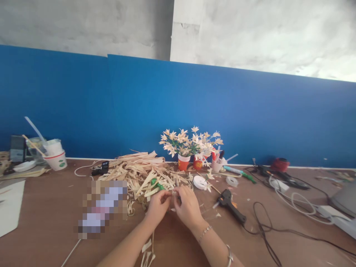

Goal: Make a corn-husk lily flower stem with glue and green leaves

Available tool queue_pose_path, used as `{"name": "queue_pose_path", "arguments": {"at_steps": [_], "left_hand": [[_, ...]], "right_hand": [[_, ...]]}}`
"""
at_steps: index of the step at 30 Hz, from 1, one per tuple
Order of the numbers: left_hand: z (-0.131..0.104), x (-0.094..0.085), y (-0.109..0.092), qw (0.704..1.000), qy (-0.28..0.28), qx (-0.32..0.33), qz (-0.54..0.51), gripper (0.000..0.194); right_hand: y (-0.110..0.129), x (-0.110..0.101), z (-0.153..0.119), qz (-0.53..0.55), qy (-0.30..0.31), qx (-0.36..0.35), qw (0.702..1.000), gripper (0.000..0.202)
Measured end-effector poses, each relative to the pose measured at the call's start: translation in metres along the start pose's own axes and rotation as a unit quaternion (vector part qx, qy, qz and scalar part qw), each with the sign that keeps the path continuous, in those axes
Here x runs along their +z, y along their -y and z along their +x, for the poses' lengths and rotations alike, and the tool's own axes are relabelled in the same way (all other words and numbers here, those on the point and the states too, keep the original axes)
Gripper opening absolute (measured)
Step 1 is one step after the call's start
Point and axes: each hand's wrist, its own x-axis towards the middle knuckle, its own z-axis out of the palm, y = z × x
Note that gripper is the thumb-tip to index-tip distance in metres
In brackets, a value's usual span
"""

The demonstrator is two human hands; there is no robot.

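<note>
My left hand point(159, 205) and my right hand point(187, 204) meet over the middle of the brown table, their fingertips pinched close together. Something small and pale shows between them, too small to make out. Just behind the hands lies a heap of dry, pale husk strips point(139, 167), with a green roll point(157, 184) at its near side. Pale flowers point(182, 139) stand in an orange-and-white paper cup point(183, 163) at the back. A white tape roll point(199, 182) rests beyond my right hand.
A black glue gun point(230, 205) lies right of my hands, its cable trailing right. Farther right are a white power strip point(338, 220) and a red object point(280, 164). Cups point(57, 160) stand back left. A blurred-out object point(102, 207) lies left, before a blue partition point(139, 107).
</note>
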Motion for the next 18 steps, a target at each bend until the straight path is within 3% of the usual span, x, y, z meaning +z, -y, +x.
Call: {"name": "queue_pose_path", "arguments": {"at_steps": [18], "left_hand": [[-0.0020,-0.0003,0.0006,0.999,-0.006,0.024,0.035,0.012]], "right_hand": [[0.0009,0.0007,0.0001,-0.002,0.003,0.000,1.000,0.017]]}}
